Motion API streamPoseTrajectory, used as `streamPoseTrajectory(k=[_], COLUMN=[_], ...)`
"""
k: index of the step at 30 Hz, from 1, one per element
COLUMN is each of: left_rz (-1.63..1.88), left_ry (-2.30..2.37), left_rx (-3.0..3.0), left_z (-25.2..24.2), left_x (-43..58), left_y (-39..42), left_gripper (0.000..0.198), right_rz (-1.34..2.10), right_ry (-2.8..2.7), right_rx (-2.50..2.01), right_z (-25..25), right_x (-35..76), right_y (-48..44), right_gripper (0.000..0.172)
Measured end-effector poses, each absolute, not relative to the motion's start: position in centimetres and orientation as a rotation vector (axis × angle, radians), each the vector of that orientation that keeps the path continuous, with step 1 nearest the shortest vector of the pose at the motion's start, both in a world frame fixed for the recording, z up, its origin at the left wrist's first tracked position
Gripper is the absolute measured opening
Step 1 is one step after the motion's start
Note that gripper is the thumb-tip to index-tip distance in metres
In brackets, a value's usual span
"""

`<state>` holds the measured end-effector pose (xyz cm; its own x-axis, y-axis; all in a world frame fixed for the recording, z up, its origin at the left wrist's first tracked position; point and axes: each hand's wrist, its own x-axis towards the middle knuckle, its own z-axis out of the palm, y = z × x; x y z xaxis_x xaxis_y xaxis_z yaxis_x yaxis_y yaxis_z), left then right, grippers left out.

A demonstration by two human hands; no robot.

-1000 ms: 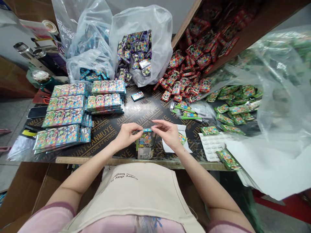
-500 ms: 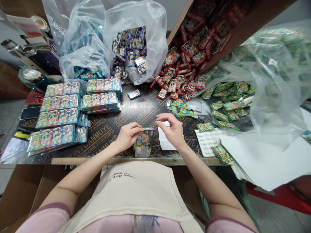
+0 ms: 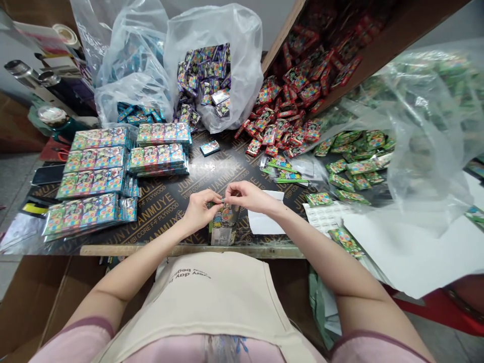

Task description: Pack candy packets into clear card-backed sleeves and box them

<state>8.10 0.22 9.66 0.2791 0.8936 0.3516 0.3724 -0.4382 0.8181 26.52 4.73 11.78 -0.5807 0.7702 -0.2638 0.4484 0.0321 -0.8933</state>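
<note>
A clear plastic packet with colourful print lies in front of me near the table's front edge, its top end under my fingers. My left hand is closed in a pinch at the packet's top left. Beside it, my right hand pinches at the top right, the fingertips of both hands almost meeting. Whatever small part sits between the right fingertips is too small to make out. To the right lies a white paper sheet, partly beneath my right forearm.
Stacks of filled packets stand at left. One small blue box lies mid-table. Behind are bags of purple boxes and blue ones, and a heap of red boxes. Green packs and printed header packets lie at right.
My right hand has moved left from above the white paper to the packet's top, and its fingers have closed. My left hand stays at the packet's top left.
</note>
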Motion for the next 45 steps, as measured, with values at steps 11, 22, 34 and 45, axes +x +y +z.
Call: streamPoseTrajectory(k=[11,22,34,45], left_rz=[1.153,0.966,0.646,0.822], left_ry=[1.279,1.191,1.972,1.575], left_rx=[1.904,1.493,2.504,2.375], left_z=[8.7,9.0,7.3,4.7], left_x=[9.3,5.9,-2.6,5.9], left_y=[-0.2,-2.2,9.9,6.7], left_gripper=[0.016,0.029,0.059,0.049], right_rz=[1.775,1.51,0.509,0.521], right_ry=[-1.347,-0.697,-1.641,-1.734], right_rx=[-1.252,-1.291,-1.805,-1.926], right_z=[10.5,6.8,3.5,0.5], right_x=[26.2,27.4,36.1,42.9], right_y=[3.1,2.6,2.0,-1.1], right_gripper=[0.031,0.038,0.023,0.055])
